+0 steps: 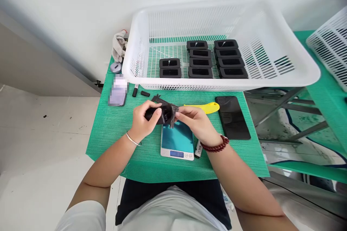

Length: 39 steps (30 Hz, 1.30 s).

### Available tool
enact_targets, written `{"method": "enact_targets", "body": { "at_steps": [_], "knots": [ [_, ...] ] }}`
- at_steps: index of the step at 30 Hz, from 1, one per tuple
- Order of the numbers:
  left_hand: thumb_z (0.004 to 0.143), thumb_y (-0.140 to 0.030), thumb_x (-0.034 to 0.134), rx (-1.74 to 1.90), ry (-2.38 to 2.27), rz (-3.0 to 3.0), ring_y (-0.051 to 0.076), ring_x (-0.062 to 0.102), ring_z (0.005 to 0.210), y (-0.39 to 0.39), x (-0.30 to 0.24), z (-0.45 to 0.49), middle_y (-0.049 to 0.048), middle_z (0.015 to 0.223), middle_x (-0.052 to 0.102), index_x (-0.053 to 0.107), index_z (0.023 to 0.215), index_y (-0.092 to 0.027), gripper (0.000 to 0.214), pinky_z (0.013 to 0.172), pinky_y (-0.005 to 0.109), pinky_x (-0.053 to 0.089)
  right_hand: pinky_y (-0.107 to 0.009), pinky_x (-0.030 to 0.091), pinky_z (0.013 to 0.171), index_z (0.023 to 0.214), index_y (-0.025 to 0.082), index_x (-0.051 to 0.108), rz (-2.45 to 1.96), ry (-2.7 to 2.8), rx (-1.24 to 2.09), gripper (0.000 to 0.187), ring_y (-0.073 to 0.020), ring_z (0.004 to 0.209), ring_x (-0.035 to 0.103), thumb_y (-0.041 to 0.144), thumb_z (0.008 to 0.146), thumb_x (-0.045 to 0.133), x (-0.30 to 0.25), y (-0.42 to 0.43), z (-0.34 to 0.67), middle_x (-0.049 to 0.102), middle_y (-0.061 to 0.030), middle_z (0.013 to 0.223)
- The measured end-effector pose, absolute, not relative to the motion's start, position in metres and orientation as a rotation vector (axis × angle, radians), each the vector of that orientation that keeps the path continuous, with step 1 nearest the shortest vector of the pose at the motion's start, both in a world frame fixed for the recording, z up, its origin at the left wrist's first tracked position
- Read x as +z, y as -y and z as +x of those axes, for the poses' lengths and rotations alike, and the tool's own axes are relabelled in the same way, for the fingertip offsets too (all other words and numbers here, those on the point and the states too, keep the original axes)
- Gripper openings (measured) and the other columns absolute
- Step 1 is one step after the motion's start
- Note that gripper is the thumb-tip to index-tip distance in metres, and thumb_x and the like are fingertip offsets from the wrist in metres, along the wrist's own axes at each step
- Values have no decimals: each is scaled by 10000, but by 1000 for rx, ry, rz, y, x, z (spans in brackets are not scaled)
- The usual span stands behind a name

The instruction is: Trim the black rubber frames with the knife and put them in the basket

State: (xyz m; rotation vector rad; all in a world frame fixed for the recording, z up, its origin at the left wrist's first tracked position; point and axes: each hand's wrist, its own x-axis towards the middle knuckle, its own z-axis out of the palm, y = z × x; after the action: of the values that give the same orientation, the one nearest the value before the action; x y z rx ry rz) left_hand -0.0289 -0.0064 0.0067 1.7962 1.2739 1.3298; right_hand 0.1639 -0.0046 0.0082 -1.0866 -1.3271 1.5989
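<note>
Black molded part (163,118) sits between your two hands, its left end in your left hand (145,119), thumb and fingers closed around it. It looks light and stiff, perhaps a little slippery, so holding it by the solid outer walls should serve better than pressing into the hollow, where thinner edges might flex. At its right side, between your fingertips, is a dark jagged piece (174,112), possibly a caliper, though the overlap makes that hard to tell. Under your hands lies a scale (177,137). Your right hand (197,121) pinches the jagged piece between thumb and fingertips. Nearer you, beside that wrist, rests a marker (198,149); just beyond its knuckles, a yellow handle (208,108); to its right, a dark phone (235,117).
</note>
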Motion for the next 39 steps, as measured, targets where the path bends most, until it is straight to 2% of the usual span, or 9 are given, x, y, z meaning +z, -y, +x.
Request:
{"method": "enact_targets", "body": {
  "at_steps": [9,12,16,20,24,29,33,39],
  "knots": [
    [826,-340,614,1266,-1206,1972,155,669,669,7,10,-29,43,777,725,635,810,-188,154,608,270,501,-264,526,620,759,191,671,-1050,1368,1698,183,-127,608,628,354,714,740,5,7,166,684,5,693],
    [815,-337,624,1274,-1195,2015,158,680,681,7,10,-30,43,789,729,622,811,-191,146,615,272,508,-273,527,608,740,194,661,-1111,1431,1563,152,-139,619,627,339,732,706,6,9,163,683,-1,695],
    [815,-350,613,1269,-1200,2070,153,665,663,10,12,-22,38,763,716,607,802,-190,160,606,274,501,-267,499,566,709,198,624,-1250,1458,1205,146,-131,580,585,331,764,647,10,13,154,648,0,647],
    [816,-350,618,1284,-1141,2063,150,650,652,14,14,-14,33,730,698,607,793,-186,166,599,269,491,-262,481,568,732,213,623,-1286,1252,1034,160,-122,584,562,355,805,618,10,11,152,628,8,655],
    [862,-355,581,1400,-1212,1805,134,644,674,11,12,-21,29,770,699,634,847,-188,176,586,248,479,-255,497,623,699,227,627,-1159,1032,1156,222,-114,613,563,415,816,635,5,5,161,609,20,649],
    [871,-394,574,1432,-1254,1703,143,649,702,7,8,-29,29,798,704,618,809,-192,215,598,257,484,-301,529,696,718,208,666,-1082,1176,1497,271,-144,673,606,462,812,645,3,5,163,649,-9,689],
    [866,-404,576,1406,-1291,1715,152,653,716,7,7,-28,31,803,707,619,806,-195,222,612,269,490,-295,529,691,698,200,669,-1096,1302,1539,276,-144,676,618,458,796,665,9,9,158,672,-14,695],
    [849,-376,592,1344,-1275,1851,151,652,674,8,9,-28,29,769,711,636,804,-195,192,607,273,489,-303,554,638,772,209,660,-1039,1328,1654,236,-149,638,646,430,722,724,13,8,160,689,0,709]
  ]
}}
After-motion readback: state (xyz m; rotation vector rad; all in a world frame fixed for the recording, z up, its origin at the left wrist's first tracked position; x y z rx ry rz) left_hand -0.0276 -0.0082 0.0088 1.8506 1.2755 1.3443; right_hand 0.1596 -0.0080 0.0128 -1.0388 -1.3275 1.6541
